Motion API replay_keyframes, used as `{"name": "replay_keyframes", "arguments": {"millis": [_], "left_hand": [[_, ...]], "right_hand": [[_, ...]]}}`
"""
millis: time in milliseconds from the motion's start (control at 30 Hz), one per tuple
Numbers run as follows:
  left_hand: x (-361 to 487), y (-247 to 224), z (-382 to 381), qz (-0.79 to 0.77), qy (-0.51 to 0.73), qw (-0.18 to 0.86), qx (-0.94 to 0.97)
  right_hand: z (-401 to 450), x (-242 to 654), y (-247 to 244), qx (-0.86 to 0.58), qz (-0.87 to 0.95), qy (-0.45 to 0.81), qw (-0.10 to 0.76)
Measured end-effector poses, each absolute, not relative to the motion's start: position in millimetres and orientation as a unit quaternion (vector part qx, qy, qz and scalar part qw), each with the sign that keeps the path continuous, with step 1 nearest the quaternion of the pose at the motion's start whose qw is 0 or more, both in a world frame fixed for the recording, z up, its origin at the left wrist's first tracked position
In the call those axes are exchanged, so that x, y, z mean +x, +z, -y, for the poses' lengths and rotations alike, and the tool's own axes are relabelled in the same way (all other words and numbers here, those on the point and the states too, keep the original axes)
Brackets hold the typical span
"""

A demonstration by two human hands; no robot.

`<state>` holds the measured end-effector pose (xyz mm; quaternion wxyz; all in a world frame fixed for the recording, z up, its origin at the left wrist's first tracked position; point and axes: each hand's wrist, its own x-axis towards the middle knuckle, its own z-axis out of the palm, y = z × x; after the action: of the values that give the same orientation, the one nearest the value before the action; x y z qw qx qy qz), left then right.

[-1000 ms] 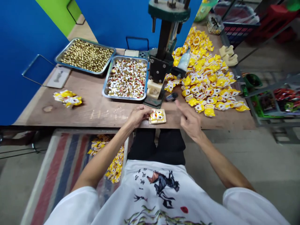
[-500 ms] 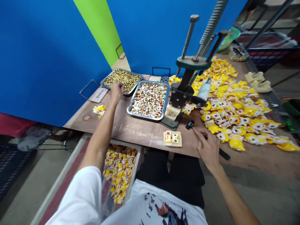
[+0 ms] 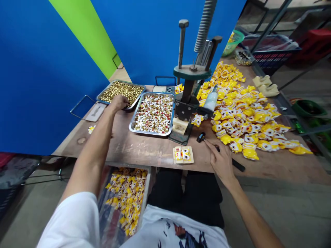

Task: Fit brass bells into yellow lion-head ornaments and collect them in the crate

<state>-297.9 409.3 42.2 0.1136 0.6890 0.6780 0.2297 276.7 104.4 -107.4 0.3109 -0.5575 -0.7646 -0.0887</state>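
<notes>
My left hand [image 3: 120, 102] is at the near right edge of a metal tray [image 3: 141, 86] filled with small gold beads [image 3: 125, 90]. Its fingers are curled together and what they hold, if anything, is hidden. Lying on the table, a small black hammer [image 3: 201, 137] has its handle passing under my right hand [image 3: 221, 159], whose fingers rest loosely around it. A cream block mold [image 3: 191, 158] near the table's front edge holds yellow-and-white animal-face plastic pieces [image 3: 182, 154]. Beside the bead tray stands a second tray [image 3: 131, 128] of small white, red and gold parts [image 3: 155, 113].
A green hand press [image 3: 190, 103] stands behind the mold. Many yellow figure pieces [image 3: 248, 117] are heaped on the right, near a clear bottle [image 3: 211, 99]. Below the table's front edge sits a bin of yellow pieces [image 3: 129, 196]. Blue panels [image 3: 51, 69] border the back.
The camera view has shifted so the scene sits further left. My left hand remains by the bead tray, its fingers now lower at the tray's edge. My right hand stays on the hammer.
</notes>
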Motion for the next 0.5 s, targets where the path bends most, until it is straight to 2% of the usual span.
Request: {"name": "replay_keyframes", "arguments": {"millis": [100, 233, 400, 500], "left_hand": [[-291, 50, -385, -0.671, 0.322, 0.107, 0.659], [-260, 52, -309, -0.559, 0.471, 0.185, 0.656], [-187, 12, -186, -0.478, 0.497, 0.314, 0.653], [-142, -18, -132, -0.473, 0.487, 0.360, 0.640]], "right_hand": [[-105, 277, -108, -0.555, 0.763, -0.085, 0.320], [-104, 275, -102, -0.554, 0.754, -0.073, 0.345], [-91, 249, -64, -0.541, 0.717, -0.006, 0.439], [-89, 226, -41, -0.480, 0.759, 0.105, 0.427]]}}
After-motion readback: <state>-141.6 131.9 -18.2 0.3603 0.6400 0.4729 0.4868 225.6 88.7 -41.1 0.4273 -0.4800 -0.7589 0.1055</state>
